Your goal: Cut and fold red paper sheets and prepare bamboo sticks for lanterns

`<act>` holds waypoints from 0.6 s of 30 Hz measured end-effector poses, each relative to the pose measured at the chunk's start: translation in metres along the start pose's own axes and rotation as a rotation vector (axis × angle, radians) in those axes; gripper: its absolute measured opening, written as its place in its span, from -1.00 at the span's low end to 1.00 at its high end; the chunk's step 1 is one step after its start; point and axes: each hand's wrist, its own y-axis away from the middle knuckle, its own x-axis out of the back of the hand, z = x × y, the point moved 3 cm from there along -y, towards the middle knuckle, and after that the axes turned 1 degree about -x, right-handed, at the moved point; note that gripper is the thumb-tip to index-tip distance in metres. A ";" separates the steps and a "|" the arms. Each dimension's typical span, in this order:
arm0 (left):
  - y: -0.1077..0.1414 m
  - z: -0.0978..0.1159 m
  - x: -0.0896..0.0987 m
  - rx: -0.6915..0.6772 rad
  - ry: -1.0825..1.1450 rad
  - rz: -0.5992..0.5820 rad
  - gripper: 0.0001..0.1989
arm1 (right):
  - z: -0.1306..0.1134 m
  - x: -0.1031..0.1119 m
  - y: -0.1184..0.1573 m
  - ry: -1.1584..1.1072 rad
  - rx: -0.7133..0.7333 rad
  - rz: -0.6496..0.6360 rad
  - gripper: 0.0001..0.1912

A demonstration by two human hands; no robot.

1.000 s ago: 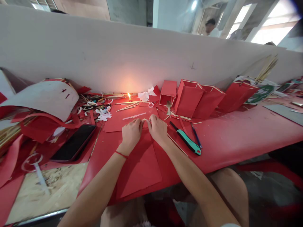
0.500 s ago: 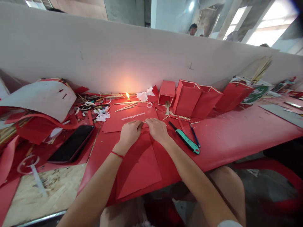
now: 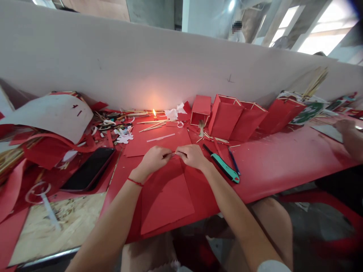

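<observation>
My left hand (image 3: 155, 160) and my right hand (image 3: 191, 155) are closed in pinches, fingertips nearly meeting. Between them shows a short, thin pale piece (image 3: 174, 153) that looks like a bit of stick; most of it is hidden by the fingers. Beneath lies a red paper sheet (image 3: 167, 204) at the table's front edge. Another red sheet (image 3: 136, 147) lies just beyond, with a narrow translucent strip (image 3: 160, 137) and several thin wooden sticks (image 3: 153, 127) on it. A small flame (image 3: 154, 112) burns behind these. A green-and-black utility knife (image 3: 225, 168) rests right of my right hand.
Red paper boxes with stick frames (image 3: 227, 117) stand along the grey partition (image 3: 176, 68). A blue pen (image 3: 234, 160) lies by the knife. On the left are a black phone (image 3: 89, 170) and paper scraps (image 3: 124, 135). Another person's hand (image 3: 350, 136) is at the far right.
My hands have come slightly down toward me and a little apart, with the pale piece showing between them. Another person's hand has appeared at the far right.
</observation>
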 end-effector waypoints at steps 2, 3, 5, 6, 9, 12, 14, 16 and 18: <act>0.000 0.000 0.000 -0.028 0.029 -0.019 -0.59 | 0.000 0.001 0.002 -0.019 0.014 -0.013 -0.75; 0.001 0.001 0.000 -0.039 0.042 -0.027 -0.58 | 0.000 0.003 0.002 -0.030 0.019 -0.018 -0.76; 0.002 0.003 0.000 -0.059 0.069 -0.043 -0.57 | 0.001 0.005 0.004 -0.056 0.028 -0.023 -0.77; 0.002 0.005 0.001 -0.069 0.082 -0.053 -0.56 | 0.001 0.007 0.005 -0.071 0.033 -0.027 -0.78; 0.004 0.009 0.003 -0.100 0.118 -0.087 -0.54 | 0.002 0.010 0.007 -0.133 0.062 -0.048 -0.81; 0.004 0.012 0.004 -0.118 0.146 -0.111 -0.56 | 0.003 0.012 0.008 -0.196 0.080 -0.062 -0.80; 0.005 0.012 0.004 -0.119 0.164 -0.113 -0.58 | 0.004 0.012 0.008 -0.235 0.081 -0.064 -0.79; 0.005 0.013 0.003 -0.116 0.188 -0.113 -0.58 | 0.004 0.012 0.008 -0.280 0.088 -0.067 -0.80; 0.005 0.015 0.003 -0.111 0.224 -0.113 -0.58 | 0.004 0.013 0.008 -0.336 0.101 -0.072 -0.81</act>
